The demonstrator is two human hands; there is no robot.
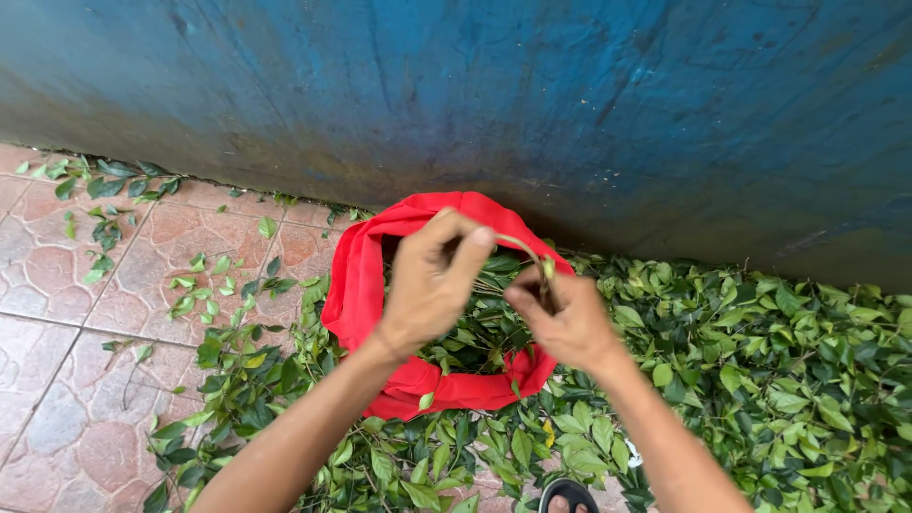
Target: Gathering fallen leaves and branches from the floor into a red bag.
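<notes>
My left hand [429, 282] and my right hand [562, 320] are raised together over a red cloth bag [353, 285] with a rolled-down rim. Both pinch a thin green stem [528, 255] that bends between them, the left thumb and fingers at one end, the right fingers closed on the other. Inside the bag lie green leaves and twigs [480, 332], partly hidden by my hands.
A weathered blue wall [532, 95] stands right behind the bag. A thick pile of leafy green cuttings [779, 380] covers the floor to the right and front. Scattered leaves [204, 275] lie on reddish patterned tiles [66, 380] to the left. A sandalled foot [562, 498] shows at the bottom.
</notes>
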